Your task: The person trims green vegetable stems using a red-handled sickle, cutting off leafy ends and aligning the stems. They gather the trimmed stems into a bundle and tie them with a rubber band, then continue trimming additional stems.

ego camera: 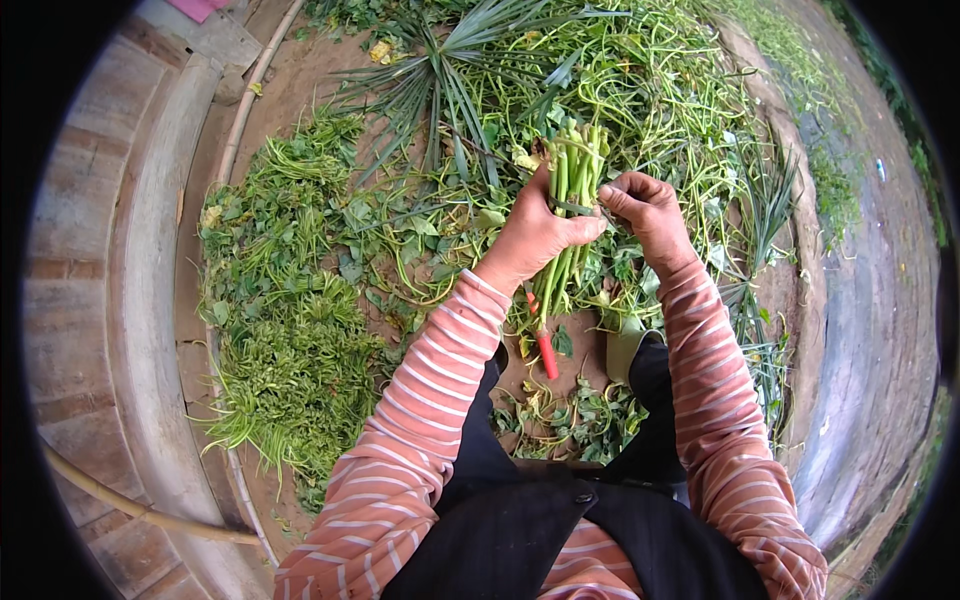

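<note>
A bundle of green leafy-vegetable stems (574,165) stands upright in my left hand (541,225), whose thumb lies across its front. A dark green strip of leaf (571,208) runs around the bundle just above that thumb. My right hand (646,208) is at the bundle's right side, thumb and forefinger pinched together near the strip; whether its end is between them cannot be told. Below the bundle, a tool's red handle (547,354) rests over the soil, its upper part hidden behind the stems.
Heaps of cut greens (300,360) lie on the left. Tangled vines (660,97) spread ahead, with a fan-shaped palm leaf (442,64) on them. Another palm leaf (765,202) lies at the right. A bamboo pole (251,97) and a concrete curb (154,300) border the left side.
</note>
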{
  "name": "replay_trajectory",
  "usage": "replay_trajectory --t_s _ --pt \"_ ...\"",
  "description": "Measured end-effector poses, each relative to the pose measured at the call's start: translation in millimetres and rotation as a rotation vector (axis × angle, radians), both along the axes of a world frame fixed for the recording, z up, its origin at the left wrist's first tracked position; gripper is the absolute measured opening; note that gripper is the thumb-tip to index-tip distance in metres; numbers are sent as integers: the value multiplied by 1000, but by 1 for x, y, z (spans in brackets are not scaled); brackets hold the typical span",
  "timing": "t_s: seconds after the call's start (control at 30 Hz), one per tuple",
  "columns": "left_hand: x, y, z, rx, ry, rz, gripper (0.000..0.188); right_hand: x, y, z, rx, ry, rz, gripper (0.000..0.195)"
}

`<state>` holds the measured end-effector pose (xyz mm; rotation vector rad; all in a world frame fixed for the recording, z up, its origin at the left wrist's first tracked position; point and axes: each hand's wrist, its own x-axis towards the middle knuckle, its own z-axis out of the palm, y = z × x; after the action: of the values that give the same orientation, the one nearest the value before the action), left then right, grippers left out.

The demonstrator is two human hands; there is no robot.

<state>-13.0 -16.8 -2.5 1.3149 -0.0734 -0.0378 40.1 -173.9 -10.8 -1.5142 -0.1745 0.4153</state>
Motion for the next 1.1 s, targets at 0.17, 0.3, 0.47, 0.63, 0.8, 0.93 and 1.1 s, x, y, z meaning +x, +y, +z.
replay_trajectory --t_s 0.17,0.3,0.47,0.63,0.8,0.93,1.1 --pt "-1 6 -1 -207 159 7 28 -5 5 0 15 24 -6 10" --pt "9 17 -15 -116 231 131 37 -14 13 -6 -134 -313 -65 11" --pt "16 15 -39 467 21 223 46 -25 24 -2 -299 -548 -42 10" --pt "19 15 -42 442 -21 256 43 -26 23 1 -387 -623 17 10" --pt "17 13 -28 106 69 132 38 -21 20 7 -127 -502 23 10" --pt "11 1 -22 88 13 120 40 -31 20 19 114 -294 9 6" --pt "-13 -23 -1 -7 -14 121 39 -65 0 38 227 -249 -46 3"
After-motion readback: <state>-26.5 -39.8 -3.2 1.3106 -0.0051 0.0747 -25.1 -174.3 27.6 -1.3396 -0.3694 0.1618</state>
